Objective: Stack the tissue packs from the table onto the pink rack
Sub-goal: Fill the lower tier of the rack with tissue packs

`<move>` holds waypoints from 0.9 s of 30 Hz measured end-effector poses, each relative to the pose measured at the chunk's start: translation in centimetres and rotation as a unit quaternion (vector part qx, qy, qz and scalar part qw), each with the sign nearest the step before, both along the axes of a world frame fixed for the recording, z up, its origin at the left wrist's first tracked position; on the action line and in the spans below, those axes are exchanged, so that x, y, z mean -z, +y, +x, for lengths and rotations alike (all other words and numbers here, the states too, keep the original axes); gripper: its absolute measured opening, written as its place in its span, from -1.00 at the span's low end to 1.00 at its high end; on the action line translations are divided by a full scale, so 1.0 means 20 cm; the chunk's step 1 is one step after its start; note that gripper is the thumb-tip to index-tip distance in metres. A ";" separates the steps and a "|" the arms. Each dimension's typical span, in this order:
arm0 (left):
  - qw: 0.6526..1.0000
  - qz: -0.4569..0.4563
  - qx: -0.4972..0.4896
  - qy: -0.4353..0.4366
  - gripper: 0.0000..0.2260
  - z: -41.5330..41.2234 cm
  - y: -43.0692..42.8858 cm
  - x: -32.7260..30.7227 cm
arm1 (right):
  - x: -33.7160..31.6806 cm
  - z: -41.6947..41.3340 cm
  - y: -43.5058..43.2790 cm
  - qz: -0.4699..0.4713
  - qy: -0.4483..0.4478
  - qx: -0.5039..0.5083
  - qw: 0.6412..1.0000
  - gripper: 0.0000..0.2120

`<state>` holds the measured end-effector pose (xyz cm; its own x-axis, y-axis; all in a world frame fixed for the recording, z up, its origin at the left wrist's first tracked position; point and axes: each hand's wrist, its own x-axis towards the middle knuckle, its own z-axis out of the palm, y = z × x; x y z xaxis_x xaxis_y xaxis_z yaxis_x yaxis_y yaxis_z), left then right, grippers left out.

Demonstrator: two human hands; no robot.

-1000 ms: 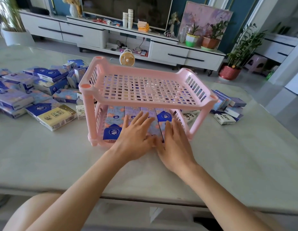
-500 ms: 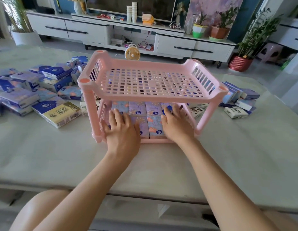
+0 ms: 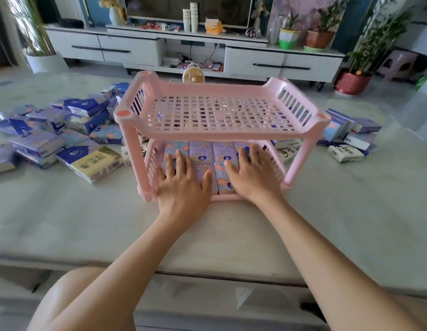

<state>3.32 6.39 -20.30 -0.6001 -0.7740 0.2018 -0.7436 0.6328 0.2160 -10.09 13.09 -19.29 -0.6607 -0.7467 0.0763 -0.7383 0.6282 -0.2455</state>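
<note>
Tissue packs (image 3: 213, 151): soft, plastic-wrapped, purple and blue; two rows lie on the lower shelf of the pink slatted plastic rack (image 3: 222, 133), and more lie loose on the pale marble bench (image 3: 231, 230) on either side.
Left hand (image 3: 181, 180) grip: flat, fingers straight, pressing on the shelved packs and holding none.
Right hand (image 3: 253, 177) grip: the same.
Handling: probably light, squashy and slick-wrapped; best pinched across the short sides.

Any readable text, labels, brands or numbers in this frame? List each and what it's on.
Nothing here reads clearly enough to quote.
Yellow tissue pack: dark characters and a barcode, too blurred.
Blue pack beside it: round white logo, unreadable.
White packs right of the pink rack: black print, too blurred.
Packs on the lower shelf: small round logos, too small.
</note>
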 end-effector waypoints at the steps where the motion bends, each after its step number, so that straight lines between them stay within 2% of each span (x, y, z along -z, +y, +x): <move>1: 1.000 -0.010 0.008 0.014 -0.42 0.00 0.00 0.01 | 0.01 0.00 0.01 -0.046 0.024 -0.002 0.999 -0.44; 4: 0.992 -0.071 0.078 0.073 -0.46 0.04 0.04 0.01 | 0.03 0.05 0.06 -0.194 0.097 -0.043 0.975 -0.56; 5: 0.984 -0.095 0.119 0.089 -0.51 0.06 0.07 0.02 | 0.05 0.07 0.08 -0.216 0.106 -0.069 0.968 -0.58; 7: 0.968 -0.114 0.198 0.100 -0.58 0.11 0.18 0.06 | 0.08 0.14 0.15 -0.184 0.097 -0.143 0.968 -0.50; 9: 0.953 -0.096 0.252 0.136 -0.61 0.18 0.26 0.07 | 0.10 0.18 0.21 -0.140 0.068 -0.183 0.971 -0.32; 12: 0.928 0.008 0.271 0.257 -0.67 0.28 0.27 0.04 | 0.09 0.22 0.25 -0.101 0.065 -0.196 0.973 -0.25; 14: 0.906 0.017 0.245 0.346 -0.73 0.34 0.23 -0.02 | 0.07 0.27 0.27 -0.111 0.063 -0.193 0.973 -0.40; 17: 0.867 -0.061 0.196 0.454 -0.80 0.43 0.13 -0.10 | 0.04 0.42 0.27 -0.164 0.059 -0.234 0.957 -0.59; 19: 0.860 -0.109 0.132 0.481 -0.82 0.48 0.02 -0.13 | 0.01 0.53 0.25 -0.162 0.041 -0.271 0.948 -0.63; 22: 0.867 -0.098 0.014 0.488 -0.84 0.57 -0.19 -0.14 | -0.05 0.71 0.19 -0.161 -0.025 -0.318 0.934 -0.53; 27: 0.905 -0.026 -0.146 0.400 -0.79 0.73 -0.51 -0.08 | -0.13 0.97 -0.02 -0.152 -0.039 -0.379 0.912 -0.43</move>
